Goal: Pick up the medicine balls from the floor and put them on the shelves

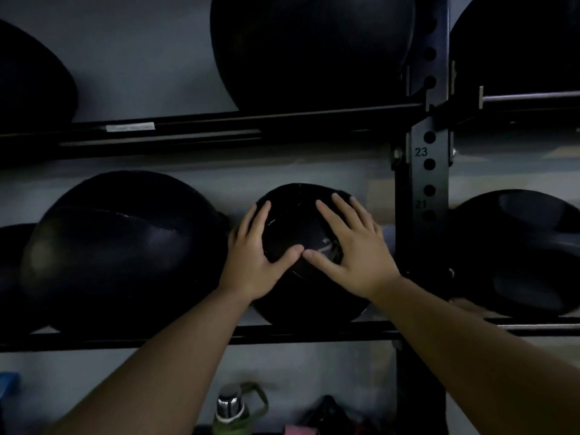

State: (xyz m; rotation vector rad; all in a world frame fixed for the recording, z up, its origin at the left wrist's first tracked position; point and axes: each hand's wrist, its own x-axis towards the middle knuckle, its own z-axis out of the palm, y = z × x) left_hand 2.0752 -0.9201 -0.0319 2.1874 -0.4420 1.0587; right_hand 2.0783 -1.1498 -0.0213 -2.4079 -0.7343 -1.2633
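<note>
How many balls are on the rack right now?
7 in view. Upper shelf: left, centre, right. Lower shelf: far-left edge, large one, one under both hands, one right of the post. More may sit outside the frame.

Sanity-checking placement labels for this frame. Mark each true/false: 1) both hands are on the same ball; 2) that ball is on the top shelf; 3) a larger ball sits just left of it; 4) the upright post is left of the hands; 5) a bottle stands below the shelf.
1) True. The left hand and right hand lie flat, fingers spread, on the small medicine ball.
2) False. It rests on the lower shelf rail; another shelf of balls sits above.
3) True. The large medicine ball is beside it on the left.
4) False. The numbered upright post is right of the hands.
5) True. A green bottle with a metal cap stands below.
</note>
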